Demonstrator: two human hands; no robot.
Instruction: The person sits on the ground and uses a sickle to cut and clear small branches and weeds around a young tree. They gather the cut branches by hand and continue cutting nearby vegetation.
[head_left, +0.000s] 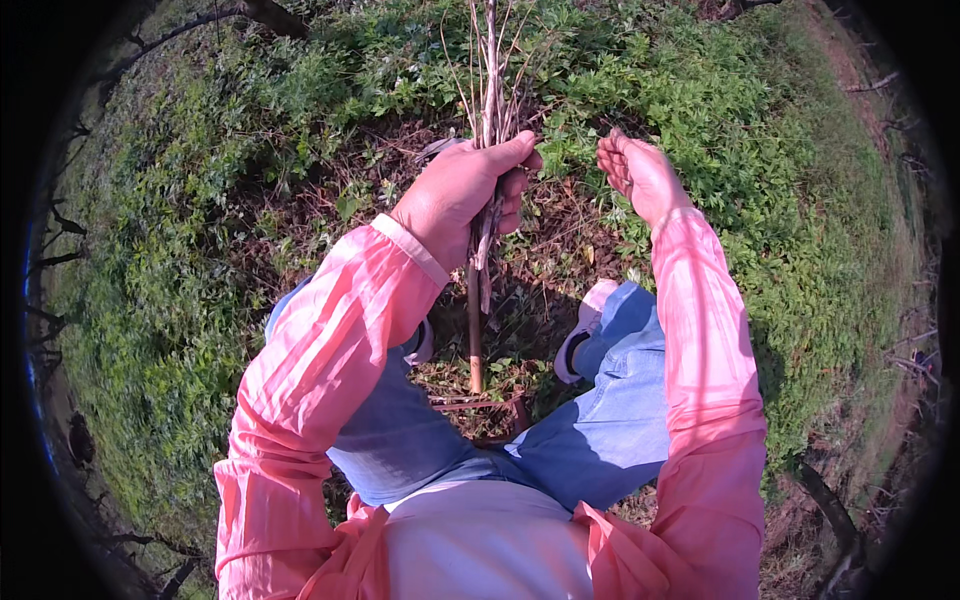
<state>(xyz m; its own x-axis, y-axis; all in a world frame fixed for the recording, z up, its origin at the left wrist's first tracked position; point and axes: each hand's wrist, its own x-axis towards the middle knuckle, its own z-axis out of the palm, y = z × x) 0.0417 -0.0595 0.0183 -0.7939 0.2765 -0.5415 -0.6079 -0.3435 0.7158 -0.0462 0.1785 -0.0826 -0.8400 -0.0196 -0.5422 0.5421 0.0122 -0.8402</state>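
My left hand (465, 184) is closed around an upright bundle of dry, pale stems (491, 82), which fan out above the fist. Fibrous strips hang below it. A brown wooden stick (474, 330) runs down from the same hand toward the ground between my feet; whether it is one piece with the stems is hidden by the fist. To the right of the bundle, my right hand (637, 172) is raised and touches neither stems nor stick. Its fingers are bent with the tips near the thumb, and whether something small is between them cannot be made out.
Leafy green plants (690, 97) surround a patch of bare soil and dry litter (322, 202). My light shoes (589, 322) stand either side of the stick. A reddish bar (480, 405) lies low between my legs. Dark branches (829, 502) show around the rim.
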